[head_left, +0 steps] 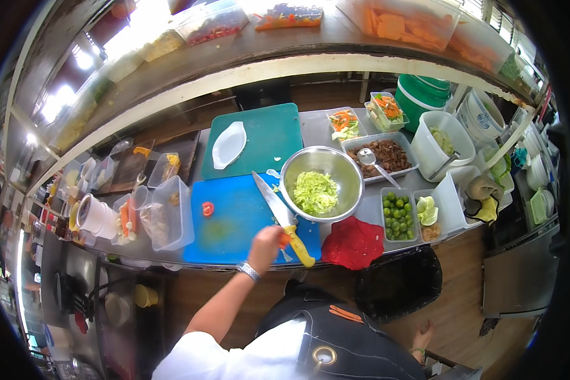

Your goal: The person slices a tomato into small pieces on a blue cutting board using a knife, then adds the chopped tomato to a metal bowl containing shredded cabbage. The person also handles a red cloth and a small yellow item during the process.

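Knife (284, 215), long-bladed and yellow-handled, lies beside the bowl on the near half of the tabletop (315, 128), and from where I stand its slant is what matters most. Two boards lie under all this: a green one (272, 140) on the far side and a blue one (206, 246) on the near side. Just right of the blade sits the steel bowl (349, 185) with its shredded greens (315, 192); whether metal touches metal, I can't make out. The knife's long axis runs from its tip, at the far left, to the end of its handle, at the near right, so the handle points back toward the person's body.

The left hand (266, 248) is by far the nearer one, poised just left of the handle with the knife lying to its right. Whether the knuckles brush it, I can't tell. The right hand (422, 335) hangs low and well apart, beyond the tabletop's near edge and below the black bin (428, 288); its fingers are too small to read.

As for the left grip, its fingers are curled in, seemingly pinching a small orange piece (285, 240) right against the handle's left side, as I see it.
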The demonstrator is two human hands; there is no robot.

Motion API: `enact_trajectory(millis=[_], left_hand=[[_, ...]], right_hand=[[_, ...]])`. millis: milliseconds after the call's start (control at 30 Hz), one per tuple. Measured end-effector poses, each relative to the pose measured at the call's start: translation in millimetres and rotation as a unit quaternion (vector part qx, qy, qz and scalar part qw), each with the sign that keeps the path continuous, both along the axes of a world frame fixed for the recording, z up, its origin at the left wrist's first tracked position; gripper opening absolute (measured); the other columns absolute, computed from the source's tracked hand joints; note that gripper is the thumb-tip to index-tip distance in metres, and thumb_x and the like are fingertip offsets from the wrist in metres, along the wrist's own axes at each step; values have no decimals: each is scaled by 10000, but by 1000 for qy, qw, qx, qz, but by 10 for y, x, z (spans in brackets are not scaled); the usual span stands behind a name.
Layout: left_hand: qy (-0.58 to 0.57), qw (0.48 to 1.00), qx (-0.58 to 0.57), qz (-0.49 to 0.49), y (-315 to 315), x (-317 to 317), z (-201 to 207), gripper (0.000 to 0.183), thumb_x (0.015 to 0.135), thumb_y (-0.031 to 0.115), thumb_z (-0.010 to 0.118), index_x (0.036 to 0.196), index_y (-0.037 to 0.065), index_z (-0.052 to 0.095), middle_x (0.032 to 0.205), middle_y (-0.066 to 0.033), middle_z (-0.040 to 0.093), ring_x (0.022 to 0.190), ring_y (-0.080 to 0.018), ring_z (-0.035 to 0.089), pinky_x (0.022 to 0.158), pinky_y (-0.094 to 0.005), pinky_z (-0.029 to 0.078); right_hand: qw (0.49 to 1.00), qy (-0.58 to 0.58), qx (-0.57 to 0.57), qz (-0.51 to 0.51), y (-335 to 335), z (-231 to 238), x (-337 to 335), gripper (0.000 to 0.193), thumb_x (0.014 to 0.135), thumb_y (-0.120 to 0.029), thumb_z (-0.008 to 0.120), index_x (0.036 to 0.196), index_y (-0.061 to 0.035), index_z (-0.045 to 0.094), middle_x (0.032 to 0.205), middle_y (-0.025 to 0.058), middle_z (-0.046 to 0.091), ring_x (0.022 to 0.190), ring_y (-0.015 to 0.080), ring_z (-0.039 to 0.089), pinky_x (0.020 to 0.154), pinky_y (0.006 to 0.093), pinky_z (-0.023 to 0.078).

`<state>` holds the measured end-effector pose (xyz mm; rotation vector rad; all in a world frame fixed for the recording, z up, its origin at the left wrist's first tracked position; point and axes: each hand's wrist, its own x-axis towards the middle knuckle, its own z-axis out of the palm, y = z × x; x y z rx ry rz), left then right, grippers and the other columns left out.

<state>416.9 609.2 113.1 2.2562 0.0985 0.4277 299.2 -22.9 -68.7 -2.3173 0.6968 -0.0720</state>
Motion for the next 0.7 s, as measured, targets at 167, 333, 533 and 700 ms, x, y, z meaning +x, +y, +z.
enact_trajectory(millis=[167, 333, 533, 700], left_hand=[[-31, 916, 381, 122, 1420, 30, -350, 297, 843, 84, 601, 1109, 134, 723, 1268, -174, 620, 1193, -363, 553, 1015, -445, 449], [107, 956, 213, 173, 1735, 633, -89, 346, 928, 218, 615, 1216, 32, 660, 1306, -173, 586, 1191, -276, 554, 992, -434, 452], [-40, 951, 306, -34, 221, 867, 678, 297, 927, 163, 605, 1184, 28, 670, 1167, -164, 626, 1058, -270, 592, 911, -401, 485], [-59, 918, 283, -270, -865, 707, 1024, 261, 925, 118, 597, 1156, 26, 678, 1052, -157, 660, 947, -265, 623, 844, -373, 513]], right_hand=[[999, 40, -2, 10, 59, 251, 484, 699, 783, -163, 807, 1389, -21, 490, 1310, 212, 562, 1200, 346, 554, 994, 439, 458], [967, 91, -194, 137, 445, 816, 854, 551, 804, -268, 746, 1293, -62, 600, 1295, 227, 582, 1238, 395, 513, 1066, 483, 425], [998, -2, -10, 61, 814, 1153, 761, 426, 839, -222, 737, 1217, -74, 611, 1267, 199, 505, 1143, 378, 574, 1011, 429, 470], [955, -202, 108, 191, 1595, 1552, 696, 244, 945, -252, 636, 1050, -51, 725, 1009, 131, 727, 946, 213, 714, 827, 356, 549]])
